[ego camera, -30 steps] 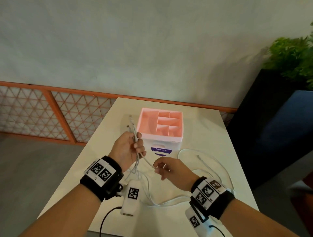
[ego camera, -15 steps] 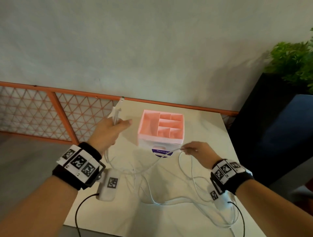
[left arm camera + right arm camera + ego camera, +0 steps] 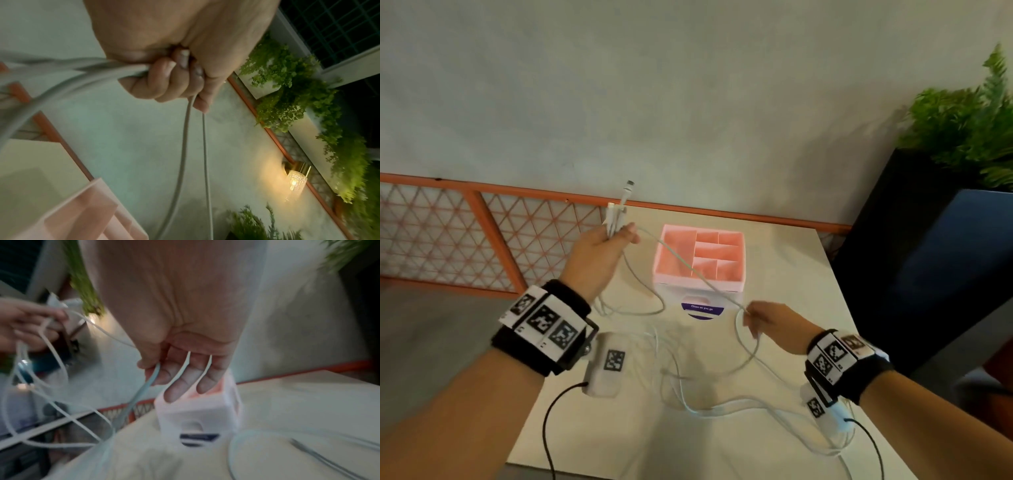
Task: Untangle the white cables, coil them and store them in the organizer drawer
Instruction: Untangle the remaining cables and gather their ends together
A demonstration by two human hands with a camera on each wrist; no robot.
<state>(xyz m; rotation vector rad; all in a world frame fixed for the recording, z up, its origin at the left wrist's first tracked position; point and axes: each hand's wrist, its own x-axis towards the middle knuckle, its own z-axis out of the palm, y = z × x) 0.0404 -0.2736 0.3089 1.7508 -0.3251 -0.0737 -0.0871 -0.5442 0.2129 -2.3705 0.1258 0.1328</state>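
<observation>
The left hand (image 3: 599,250) is raised over the table (image 3: 784,260), its grip clamped on the bunched ends of the white cables (image 3: 616,219). The right hand (image 3: 774,325) pinches one strand, stretched taut across the organizer (image 3: 700,284). The remaining cable lies in loose loops on the table nearer the person.

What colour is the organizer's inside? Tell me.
Pink, inside the organizer; clearest in the head view.
</observation>
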